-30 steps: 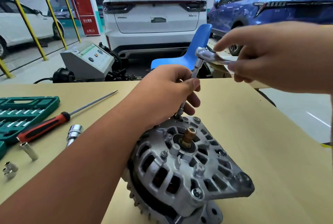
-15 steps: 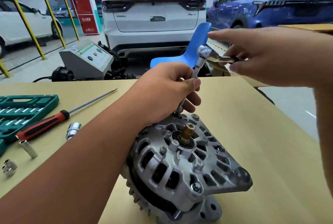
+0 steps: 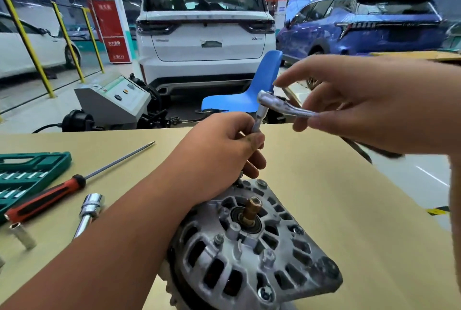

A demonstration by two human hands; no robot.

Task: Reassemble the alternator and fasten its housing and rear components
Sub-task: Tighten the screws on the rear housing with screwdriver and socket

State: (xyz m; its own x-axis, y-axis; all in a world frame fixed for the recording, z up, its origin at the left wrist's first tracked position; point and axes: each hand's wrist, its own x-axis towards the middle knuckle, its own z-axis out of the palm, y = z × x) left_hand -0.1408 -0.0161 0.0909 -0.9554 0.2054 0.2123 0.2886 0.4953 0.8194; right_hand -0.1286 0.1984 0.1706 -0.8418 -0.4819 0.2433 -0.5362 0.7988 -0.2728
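The grey alternator (image 3: 252, 255) lies on the tan table (image 3: 324, 197) with its slotted rear housing up and a brass shaft end (image 3: 251, 210) in the middle. A chrome ratchet (image 3: 279, 105) with a long extension stands on a bolt at the housing's far edge. My left hand (image 3: 219, 157) rests on the alternator and pinches the extension shaft. My right hand (image 3: 361, 102) holds the ratchet handle, index finger stretched out over the ratchet head. The socket end is hidden behind my left fingers.
On the left of the table lie a green socket case (image 3: 27, 175), a red-handled screwdriver (image 3: 50, 197), a chrome extension bar (image 3: 88, 212) and a loose socket (image 3: 22, 236). Past the far table edge stand a blue chair (image 3: 244, 95), a grey machine (image 3: 112, 100) and parked cars.
My right hand has swung the ratchet handle slightly, and its index finger now lies closer over the ratchet head. My left hand stays on the extension.
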